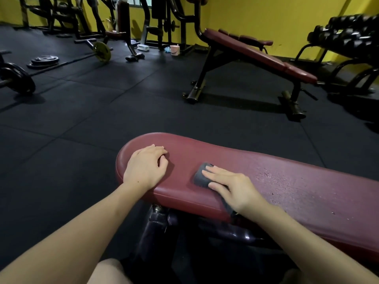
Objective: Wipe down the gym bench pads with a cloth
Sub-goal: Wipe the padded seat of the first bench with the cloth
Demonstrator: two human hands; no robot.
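Observation:
A dark red bench pad (287,181) runs from the centre to the lower right, its rounded end at the left. My left hand (146,167) rests flat on that rounded end, fingers slightly curled, holding nothing. My right hand (231,187) lies palm down on a dark grey cloth (201,176) and presses it onto the pad. Most of the cloth is hidden under the hand; a corner sticks out past the fingertips and a strip trails under the wrist. The pad surface to the right of the cloth looks speckled and worn.
A second dark red incline bench (252,54) stands behind on the black rubber floor (82,119). Weight plates (43,61) and a barbell lie at the left, a dumbbell rack (348,37) at the right, machines along the yellow wall. The bench's dark frame (160,226) is below the pad.

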